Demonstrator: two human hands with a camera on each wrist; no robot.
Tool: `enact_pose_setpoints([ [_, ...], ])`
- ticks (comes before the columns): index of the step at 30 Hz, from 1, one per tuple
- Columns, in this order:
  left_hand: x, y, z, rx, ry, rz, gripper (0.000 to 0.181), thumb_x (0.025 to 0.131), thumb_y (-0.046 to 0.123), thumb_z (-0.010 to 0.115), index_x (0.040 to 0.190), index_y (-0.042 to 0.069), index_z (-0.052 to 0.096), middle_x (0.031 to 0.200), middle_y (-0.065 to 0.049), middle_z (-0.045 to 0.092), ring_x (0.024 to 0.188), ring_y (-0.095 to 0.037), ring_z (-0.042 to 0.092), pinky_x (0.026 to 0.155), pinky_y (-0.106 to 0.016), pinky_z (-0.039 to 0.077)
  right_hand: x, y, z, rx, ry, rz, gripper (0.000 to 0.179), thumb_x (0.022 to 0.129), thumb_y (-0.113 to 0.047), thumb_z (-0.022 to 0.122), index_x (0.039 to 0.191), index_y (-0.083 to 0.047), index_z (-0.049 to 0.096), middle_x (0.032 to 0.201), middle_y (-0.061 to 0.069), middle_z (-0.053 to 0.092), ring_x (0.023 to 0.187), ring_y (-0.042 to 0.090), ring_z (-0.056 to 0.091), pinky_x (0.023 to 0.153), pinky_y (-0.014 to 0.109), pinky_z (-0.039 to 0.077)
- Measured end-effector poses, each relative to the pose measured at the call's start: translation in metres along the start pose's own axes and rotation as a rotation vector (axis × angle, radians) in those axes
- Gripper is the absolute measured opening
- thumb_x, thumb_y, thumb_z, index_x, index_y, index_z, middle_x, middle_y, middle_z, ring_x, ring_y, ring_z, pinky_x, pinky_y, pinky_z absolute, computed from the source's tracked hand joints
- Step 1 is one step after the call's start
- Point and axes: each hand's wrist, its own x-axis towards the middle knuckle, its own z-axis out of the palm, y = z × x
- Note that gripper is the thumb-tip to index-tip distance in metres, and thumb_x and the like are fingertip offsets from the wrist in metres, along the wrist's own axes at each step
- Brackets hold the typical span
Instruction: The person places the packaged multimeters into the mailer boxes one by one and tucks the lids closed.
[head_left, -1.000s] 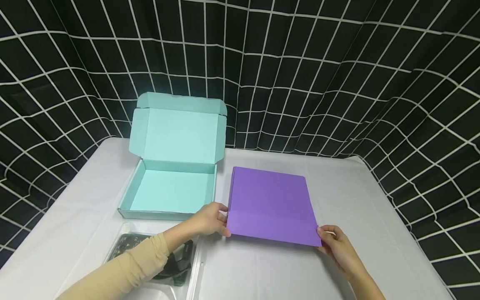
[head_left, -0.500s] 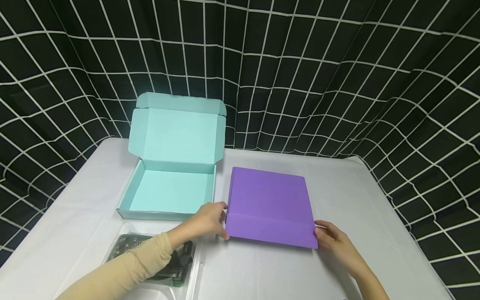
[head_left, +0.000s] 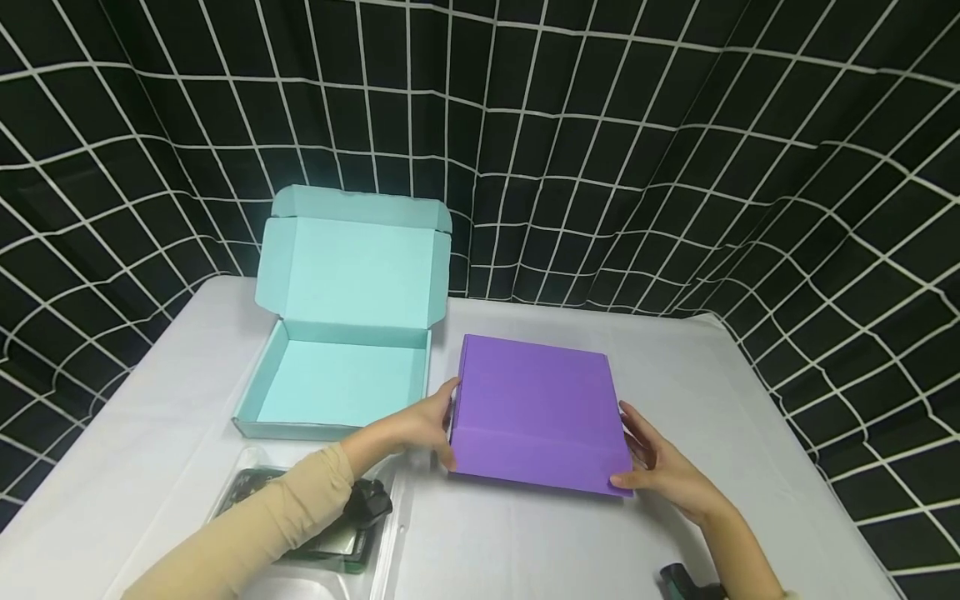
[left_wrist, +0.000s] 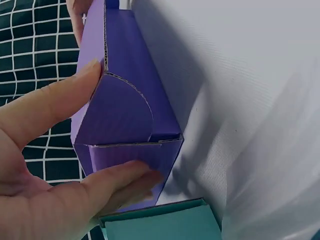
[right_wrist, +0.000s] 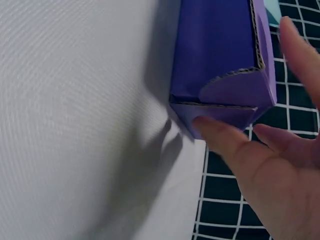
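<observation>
Left hand (head_left: 424, 423) and right hand (head_left: 663, 475), both spread wide, touch the sides of a purple box (head_left: 536, 400) near the middle of the table's (head_left: 510, 542) back edge.
A clear tray (head_left: 392, 533) lies partly behind the left sleeve (head_left: 255, 533); beyond it, towards the back-left corner, the teal box (head_left: 345, 379) stands open; next, the purple box, lid lowered, front flap jutting; rightmost, a dark object (head_left: 678, 583) beside the right forearm.
</observation>
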Motion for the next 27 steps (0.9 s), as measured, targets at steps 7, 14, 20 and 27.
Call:
enact_pose_setpoints([
  [7, 0.001, -0.003, 0.006, 0.171, 0.052, 0.029, 0.127, 0.049, -0.017, 0.082, 0.153, -0.002, 0.009, 0.135, -0.032, 0.048, 0.120, -0.044, 0.051, 0.105, -0.055, 0.038, 0.004, 0.005, 0.004, 0.023, 0.025, 0.035, 0.115, 0.073, 0.006, 0.078, 0.152, 0.005, -0.006, 0.155, 0.035, -0.003, 0.140, 0.051, 0.004, 0.095, 0.005, 0.032],
  [14, 0.002, -0.005, 0.012, 0.162, 0.107, 0.022, 0.122, 0.051, -0.016, 0.081, 0.150, -0.008, 0.011, 0.131, -0.033, 0.051, 0.118, -0.045, 0.053, 0.102, -0.056, 0.041, 0.004, 0.004, 0.007, -0.001, 0.068, 0.116, 0.107, 0.076, 0.003, 0.076, 0.151, 0.009, -0.001, 0.154, 0.036, 0.005, 0.141, 0.049, 0.011, 0.100, 0.011, 0.032],
  [20, 0.007, 0.001, 0.010, -0.149, 0.059, -0.100, 0.112, 0.055, -0.028, 0.069, 0.150, -0.009, 0.012, 0.148, -0.033, 0.030, 0.135, -0.048, 0.033, 0.113, -0.053, 0.026, 0.006, 0.007, 0.001, 0.165, -0.006, 0.114, 0.100, 0.079, 0.010, 0.066, 0.148, 0.013, -0.006, 0.153, 0.038, -0.004, 0.141, 0.049, 0.001, 0.099, 0.011, 0.034],
  [27, 0.010, 0.003, 0.008, -0.151, 0.071, -0.129, 0.107, 0.055, -0.029, 0.064, 0.149, -0.009, 0.016, 0.147, -0.034, 0.033, 0.132, -0.048, 0.037, 0.112, -0.053, 0.028, 0.009, 0.008, -0.001, 0.196, -0.003, 0.129, 0.099, 0.078, 0.013, 0.064, 0.148, 0.014, -0.006, 0.151, 0.041, 0.003, 0.141, 0.044, 0.017, 0.099, 0.016, 0.040],
])
